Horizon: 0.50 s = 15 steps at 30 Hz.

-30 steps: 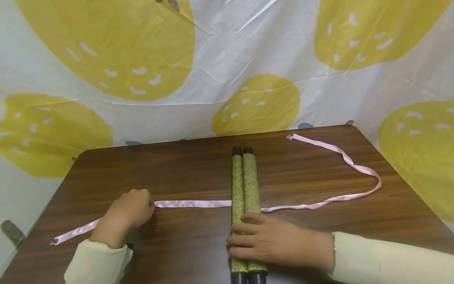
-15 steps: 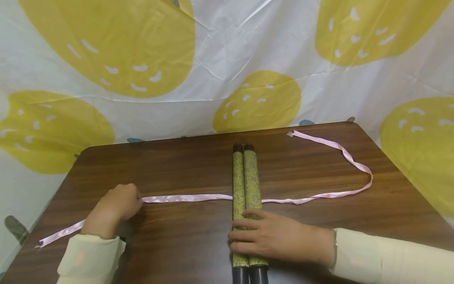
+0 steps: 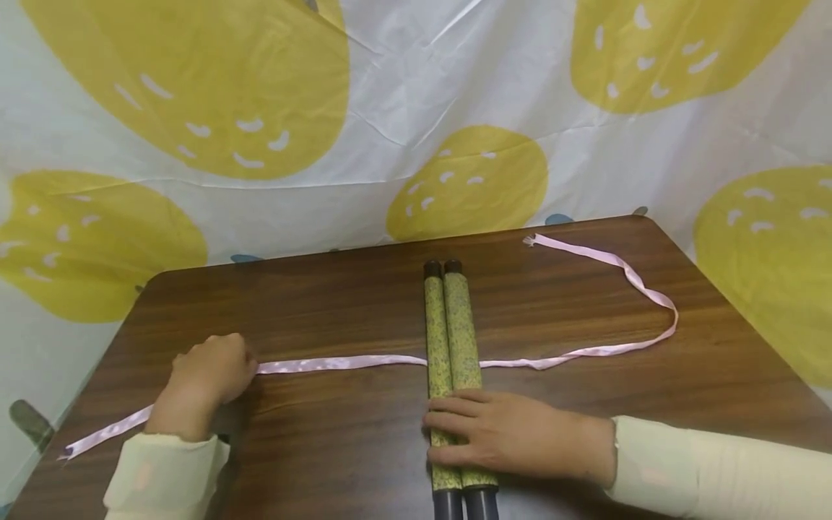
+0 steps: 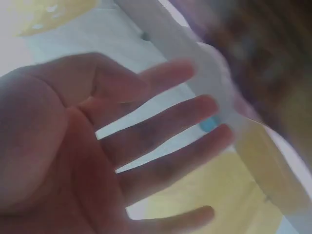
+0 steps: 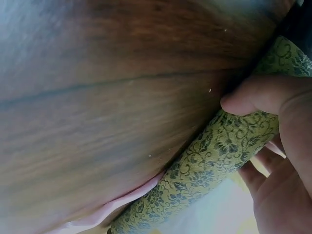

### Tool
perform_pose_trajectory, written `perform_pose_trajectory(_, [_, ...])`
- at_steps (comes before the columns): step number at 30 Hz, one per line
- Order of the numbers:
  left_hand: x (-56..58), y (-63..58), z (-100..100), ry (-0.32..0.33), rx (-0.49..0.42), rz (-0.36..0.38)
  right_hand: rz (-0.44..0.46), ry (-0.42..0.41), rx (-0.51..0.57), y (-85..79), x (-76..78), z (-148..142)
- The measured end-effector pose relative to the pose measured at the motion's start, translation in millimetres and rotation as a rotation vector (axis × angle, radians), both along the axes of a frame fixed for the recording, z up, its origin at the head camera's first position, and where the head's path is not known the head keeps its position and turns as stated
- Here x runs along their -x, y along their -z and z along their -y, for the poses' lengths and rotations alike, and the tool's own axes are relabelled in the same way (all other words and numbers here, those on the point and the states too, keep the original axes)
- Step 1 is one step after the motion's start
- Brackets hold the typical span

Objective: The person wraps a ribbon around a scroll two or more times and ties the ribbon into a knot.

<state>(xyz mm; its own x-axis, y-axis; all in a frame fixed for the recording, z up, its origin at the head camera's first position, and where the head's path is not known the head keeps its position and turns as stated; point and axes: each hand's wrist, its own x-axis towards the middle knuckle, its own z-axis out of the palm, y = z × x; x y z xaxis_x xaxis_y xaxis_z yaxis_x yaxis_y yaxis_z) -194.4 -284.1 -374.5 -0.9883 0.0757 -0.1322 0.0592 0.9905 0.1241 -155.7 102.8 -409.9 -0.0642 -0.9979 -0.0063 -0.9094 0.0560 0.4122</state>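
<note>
A scroll [image 3: 463,325] lies as two side-by-side rolls in yellow-green floral brocade with dark end knobs. My right hand [image 3: 513,437] holds it at the near part, fingers laid across both rolls; the right wrist view shows the thumb [image 5: 253,95] on the roll's side next to the table. A pink ribbon [image 3: 338,363] runs beneath the scroll and out on both sides. At the left my left hand [image 3: 204,375] pinches the ribbon, whose frayed end trails past the wrist. In the left wrist view the thumb meets the index finger, other fingers extended; the ribbon's pinch point is unclear there.
The brown wooden table [image 3: 312,303] has rounded far corners. To the right the ribbon's other part curves back toward the far edge. A white curtain [image 3: 292,217] with yellow lemon shapes hangs close behind the table.
My left hand has moved left and drawn the ribbon with it, and the ribbon's curve at the right has come inward. The scroll's near end has shifted slightly right under my right hand.
</note>
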Motion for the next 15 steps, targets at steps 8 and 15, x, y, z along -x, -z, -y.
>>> perform_pose_trajectory(8, [-4.0, -5.5, -54.4, 0.202, -0.035, -0.251, 0.208, 0.139, 0.082, -8.0, -1.3, -7.5])
perform_pose_trajectory(15, [1.4, 14.2, -109.2, 0.384, -0.035, -0.247, 0.335, 0.256, 0.132, -6.5, -5.4, -9.0])
